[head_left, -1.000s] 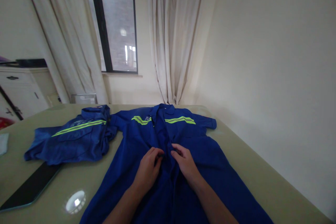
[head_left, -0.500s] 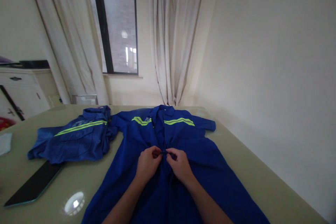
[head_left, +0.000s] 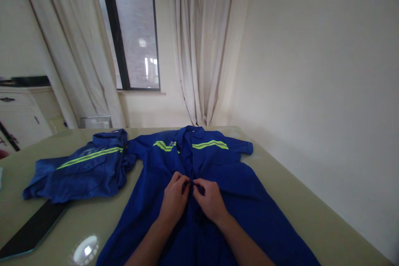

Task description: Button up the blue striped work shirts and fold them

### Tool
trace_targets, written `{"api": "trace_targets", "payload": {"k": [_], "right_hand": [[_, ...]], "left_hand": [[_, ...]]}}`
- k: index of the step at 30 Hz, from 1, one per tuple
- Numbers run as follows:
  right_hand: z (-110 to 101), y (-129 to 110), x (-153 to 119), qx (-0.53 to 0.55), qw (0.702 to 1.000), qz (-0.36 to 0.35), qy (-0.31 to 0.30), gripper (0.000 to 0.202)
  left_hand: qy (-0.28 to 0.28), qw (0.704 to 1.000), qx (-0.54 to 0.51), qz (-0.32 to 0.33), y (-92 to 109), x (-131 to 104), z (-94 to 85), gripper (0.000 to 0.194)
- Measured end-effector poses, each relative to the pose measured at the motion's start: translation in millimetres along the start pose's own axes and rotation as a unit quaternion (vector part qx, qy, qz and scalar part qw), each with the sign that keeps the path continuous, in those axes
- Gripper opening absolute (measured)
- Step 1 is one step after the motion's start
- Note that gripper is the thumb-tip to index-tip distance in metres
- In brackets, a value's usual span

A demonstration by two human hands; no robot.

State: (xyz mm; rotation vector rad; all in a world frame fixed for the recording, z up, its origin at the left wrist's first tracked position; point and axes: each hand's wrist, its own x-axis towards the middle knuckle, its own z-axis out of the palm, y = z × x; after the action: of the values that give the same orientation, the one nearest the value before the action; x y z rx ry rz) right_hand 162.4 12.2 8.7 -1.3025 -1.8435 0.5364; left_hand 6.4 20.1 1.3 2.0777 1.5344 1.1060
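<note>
A blue short-sleeved work coverall with yellow-green reflective chest stripes lies front up on the table, collar at the far end. Its front is parted at the chest. My left hand pinches one front edge near the waist. Directly across from it, my right hand pinches the other edge, fingertips almost touching those of the left. Whatever small fastening may sit between the fingertips is too dark and small to make out.
Left of the coverall lies a second blue striped garment, folded, partly over a dark flat panel. The greenish glossy table meets a pale wall on the right. Curtains and a window stand behind.
My fingertips have come closer together at the coverall's front, both hands still pinching. The view has turned slightly to the right, so the surroundings sit further left.
</note>
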Motion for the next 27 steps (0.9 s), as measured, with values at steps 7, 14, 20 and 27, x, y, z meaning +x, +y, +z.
{"api": "trace_targets", "payload": {"k": [7,14,20,27], "right_hand": [[0.3,2.2,1.4,-0.006,1.000,0.019,-0.001,0.029],[-0.3,-5.8,-1.7,0.006,0.999,0.037,-0.013,0.027],[0.0,0.1,1.3,0.102,0.994,0.047,-0.010,0.027],[5.6,8.3,5.2,0.036,0.998,0.058,0.007,0.007]], "left_hand": [[-0.023,0.999,0.015,0.016,4.3,-2.0,0.3,0.022],[-0.038,0.999,0.023,-0.002,-1.2,-2.0,2.9,0.022],[-0.042,0.999,-0.031,-0.009,-0.1,-1.1,1.8,0.018],[-0.065,0.990,-0.129,0.005,1.3,-1.1,-0.2,0.019]]}}
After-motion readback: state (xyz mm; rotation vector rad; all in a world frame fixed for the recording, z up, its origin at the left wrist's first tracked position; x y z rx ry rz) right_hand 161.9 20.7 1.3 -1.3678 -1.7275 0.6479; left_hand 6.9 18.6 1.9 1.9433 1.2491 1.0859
